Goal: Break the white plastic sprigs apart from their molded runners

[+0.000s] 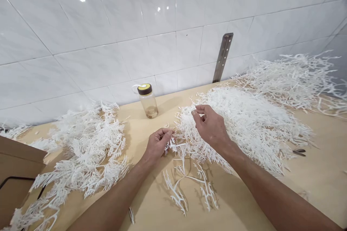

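My left hand (158, 142) is closed in a pinch on a white branched plastic sprig (173, 146), whose small twigs stick out below the thumb. A larger white branched frame (187, 177) stretches toward me under it; whether the two are joined I cannot tell. Above the left edge of a big heap of white plastic sprigs (244, 122), my right hand (210, 122) has thumb and forefinger pressed together. Anything between those fingertips is too small to make out.
Another heap of white sprigs (89, 148) spreads at left beside a cardboard box (18, 173). Long white stems (295, 79) lie at back right. A bottle with a yellow-and-black lid (148, 101) stands near the wall. Small dark snips (299, 152) and a metal strip (223, 57) are at right.
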### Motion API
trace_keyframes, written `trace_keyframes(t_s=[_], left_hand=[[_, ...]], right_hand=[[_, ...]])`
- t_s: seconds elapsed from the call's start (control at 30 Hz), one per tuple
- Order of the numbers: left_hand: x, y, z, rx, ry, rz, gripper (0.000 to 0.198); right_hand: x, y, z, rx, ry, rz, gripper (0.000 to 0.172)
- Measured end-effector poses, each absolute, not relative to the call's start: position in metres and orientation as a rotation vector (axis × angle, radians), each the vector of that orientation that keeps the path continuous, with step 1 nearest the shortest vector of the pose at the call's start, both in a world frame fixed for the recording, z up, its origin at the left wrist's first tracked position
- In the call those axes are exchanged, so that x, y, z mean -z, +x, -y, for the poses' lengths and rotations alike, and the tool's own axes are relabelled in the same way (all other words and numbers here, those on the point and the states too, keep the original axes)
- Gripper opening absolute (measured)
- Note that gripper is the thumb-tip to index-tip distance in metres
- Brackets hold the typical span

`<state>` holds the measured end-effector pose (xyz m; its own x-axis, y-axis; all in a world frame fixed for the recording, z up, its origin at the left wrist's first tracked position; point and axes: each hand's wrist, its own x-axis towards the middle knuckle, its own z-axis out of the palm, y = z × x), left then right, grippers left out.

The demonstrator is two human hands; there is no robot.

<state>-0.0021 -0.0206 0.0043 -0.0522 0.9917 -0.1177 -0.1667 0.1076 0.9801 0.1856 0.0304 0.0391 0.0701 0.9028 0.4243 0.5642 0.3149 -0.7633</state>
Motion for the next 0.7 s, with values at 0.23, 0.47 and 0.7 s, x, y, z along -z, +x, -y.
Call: trace_keyframes(t_s=[0.23,0.47,0.7], left_hand=[[-0.008,-0.004,0.017,-1.34,0.894,-1.076,0.035],[-0.01,-0.009,0.014,-1.334,0.812,-1.051,0.035],[-0.007,-0.011,0.013,-1.33,0.781,-0.947,0.032]], right_hand=[[-0.044,0.176,-0.014,-0.741,-1.146,2.026,0.033],[-0.045,0.176,-0.01,-0.875,-1.079,2.172,0.018],[-0.034,0.178,-0.016,-1.111,-1.136,2.066,0.027]])
